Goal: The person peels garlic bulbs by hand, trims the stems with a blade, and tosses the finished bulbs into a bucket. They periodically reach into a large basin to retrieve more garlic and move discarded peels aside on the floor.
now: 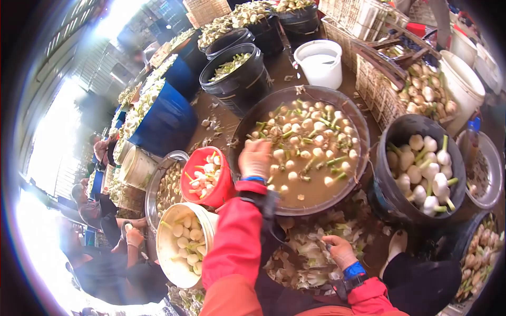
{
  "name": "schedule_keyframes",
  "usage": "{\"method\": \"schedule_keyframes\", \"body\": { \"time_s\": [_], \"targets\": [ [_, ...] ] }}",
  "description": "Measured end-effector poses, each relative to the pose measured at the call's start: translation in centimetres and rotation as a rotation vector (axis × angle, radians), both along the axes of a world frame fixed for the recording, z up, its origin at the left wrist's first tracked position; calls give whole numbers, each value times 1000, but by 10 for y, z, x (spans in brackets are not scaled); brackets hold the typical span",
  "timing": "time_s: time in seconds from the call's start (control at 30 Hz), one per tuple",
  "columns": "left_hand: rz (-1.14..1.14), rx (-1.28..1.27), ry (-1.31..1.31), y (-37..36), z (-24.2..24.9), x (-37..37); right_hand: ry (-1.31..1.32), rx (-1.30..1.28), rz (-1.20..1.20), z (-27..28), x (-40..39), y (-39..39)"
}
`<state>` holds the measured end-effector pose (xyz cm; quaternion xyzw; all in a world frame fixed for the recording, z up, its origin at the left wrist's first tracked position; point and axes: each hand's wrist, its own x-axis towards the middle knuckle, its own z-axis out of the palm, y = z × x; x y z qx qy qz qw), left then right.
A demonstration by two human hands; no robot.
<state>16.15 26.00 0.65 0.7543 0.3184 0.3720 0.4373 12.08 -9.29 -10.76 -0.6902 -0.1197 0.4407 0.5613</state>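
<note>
My left hand (pixel 255 158), in a red sleeve, reaches over the left side of a wide dark tub (pixel 363 124) of murky brown water. Many pale garlic bulbs (pixel 318 126) with cut green stems float in it. The fingers of that hand point down at the bulbs and are mostly hidden. Lower down, my right hand (pixel 341 252) is closed above a heap of loose garlic skins (pixel 303 253). A small dark tip shows at its fingers, too small to name.
Beside the tub stand a red bucket (pixel 228 181), a cream bucket (pixel 164 253) and a dark bucket (pixel 387 158), all holding bulbs. A white bucket (pixel 321 75), black buckets (pixel 237 89) and a wicker crate (pixel 371 87) lie beyond. Another person (pixel 113 268) sits at left.
</note>
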Motion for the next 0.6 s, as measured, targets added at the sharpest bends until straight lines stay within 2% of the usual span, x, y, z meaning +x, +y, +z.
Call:
{"method": "schedule_keyframes", "body": {
  "time_s": [0.03,0.07,0.1,0.17,0.23,0.27,0.3,0.37,0.4,0.43,0.5,0.53,0.57,0.6],
  "targets": [
    [141,49,177,32,18,-22,4,1,7,2,3,2],
    [329,328,428,70,16,-50,-9,-19,-12,2,6,3],
    [345,407,688,118,5,-82,-23,-40,-31,-1,9,4],
    [341,200,1038,136,29,-113,-32,-40,-47,-12,14,5],
    [283,149,1142,193,-11,-153,-71,-108,-22,-19,21,7],
    [273,-329,974,159,26,-129,-40,-72,-66,-29,20,7],
    [276,-341,987,167,18,-127,-28,-84,-59,-33,19,11],
    [88,-396,985,183,4,-125,135,-89,-145,-32,20,16],
    [37,-209,1252,184,3,-112,133,-95,-144,-32,20,20],
    [35,-218,1255,191,-10,-111,135,-104,-141,-35,19,21],
    [99,392,1559,194,-31,-104,101,-106,-110,-39,18,21],
    [140,336,1615,200,-33,-103,99,-114,-107,-37,18,20],
    [138,333,1614,184,-8,-90,93,-115,-92,-33,18,21],
    [4,370,1633,163,25,-76,87,-112,-77,-30,18,22]
  ]
}}
